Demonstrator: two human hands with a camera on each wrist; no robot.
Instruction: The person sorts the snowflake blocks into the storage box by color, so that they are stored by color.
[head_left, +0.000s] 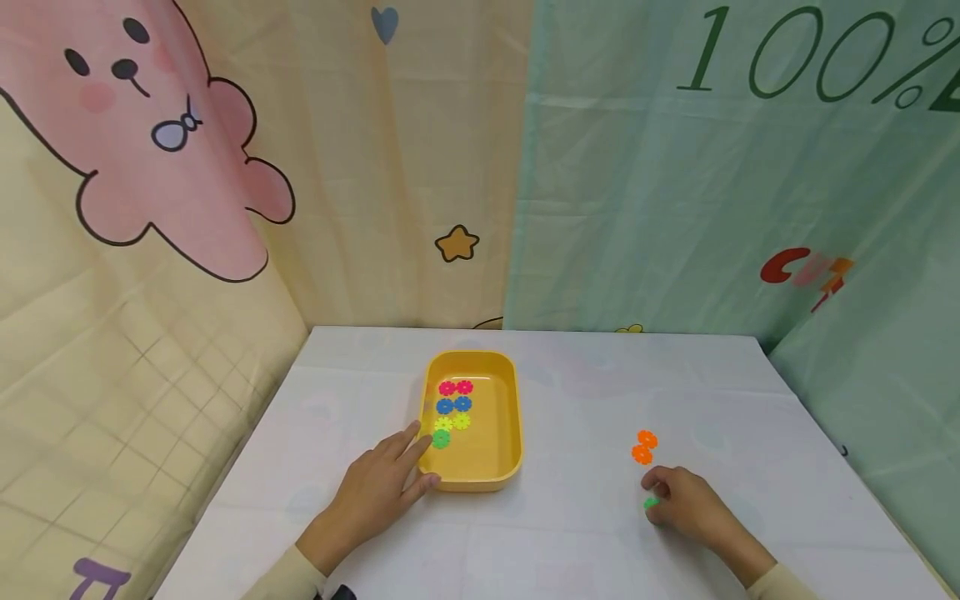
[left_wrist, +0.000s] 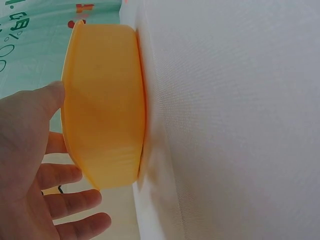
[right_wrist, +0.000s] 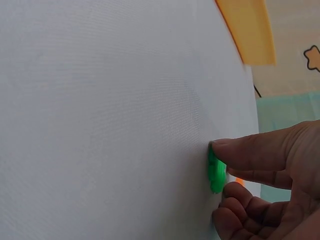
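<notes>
A yellow tray (head_left: 498,433) stands left of the table's middle, holding pink (head_left: 456,387), blue (head_left: 453,405), yellow (head_left: 453,422) and green (head_left: 441,438) flower-shaped plastic pieces along its left side. My left hand (head_left: 378,483) rests at the tray's left rim and near corner, fingers extended; in the left wrist view its thumb (left_wrist: 56,95) touches the rim. At the right of the table, my right hand (head_left: 688,504) pinches another green flower-shaped piece (right_wrist: 216,172) at the tabletop, thumb on its edge. Its fingers partly hide the piece. Two orange flower-shaped pieces (head_left: 644,447) lie just beyond that hand.
A white cloth (head_left: 570,533) covers the table. Printed curtains (head_left: 637,208) hang along its far edge and both sides. A small dark object (head_left: 343,592) shows by the left sleeve at the bottom edge.
</notes>
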